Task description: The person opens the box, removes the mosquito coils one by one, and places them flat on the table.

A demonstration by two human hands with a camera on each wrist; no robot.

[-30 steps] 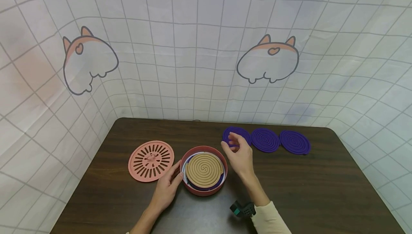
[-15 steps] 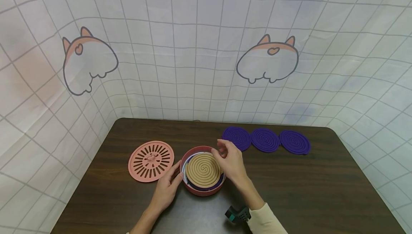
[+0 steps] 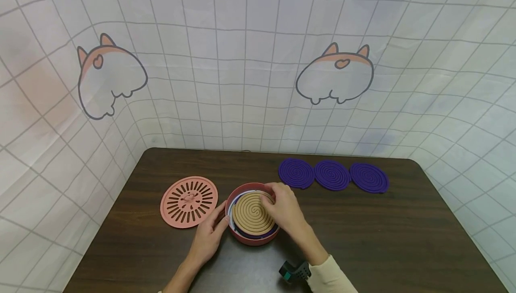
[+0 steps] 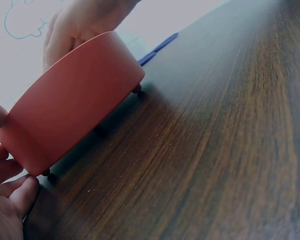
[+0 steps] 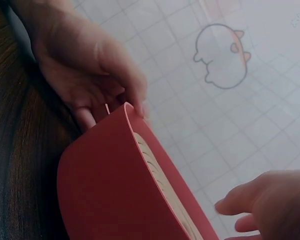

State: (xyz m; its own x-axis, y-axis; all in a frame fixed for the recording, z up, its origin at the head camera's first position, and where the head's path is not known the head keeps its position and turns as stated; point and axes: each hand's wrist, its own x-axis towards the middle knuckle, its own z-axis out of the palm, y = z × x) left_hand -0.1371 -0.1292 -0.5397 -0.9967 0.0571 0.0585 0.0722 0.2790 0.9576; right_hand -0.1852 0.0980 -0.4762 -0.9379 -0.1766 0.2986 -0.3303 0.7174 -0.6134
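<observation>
A red round mosquito coil holder (image 3: 242, 239) stands near the middle of the table, seen from the side in the left wrist view. A tan mosquito coil (image 3: 250, 214) lies in it, over something purple and a pale lining. My left hand (image 3: 208, 239) grips the holder's left side, thumb at the rim and fingers against the wall. My right hand (image 3: 285, 208) is over the holder's right rim, its thumb above the coil's right part. In the right wrist view, the right fingers (image 5: 240, 200) are loosely bent with nothing visible between them. Whether they touch the coil is unclear.
A pink slotted lid (image 3: 189, 202) lies left of the holder. Three purple coils (image 3: 296, 173) lie in a row at the table's back right. A dark wooden table (image 3: 383, 239) meets a white grid-patterned curtain (image 3: 230, 82) behind. A black wrist device (image 3: 295, 271) hangs beside the right sleeve.
My right hand has come left and down from near the purple coils to the holder's right rim. My left hand has stayed on the holder.
</observation>
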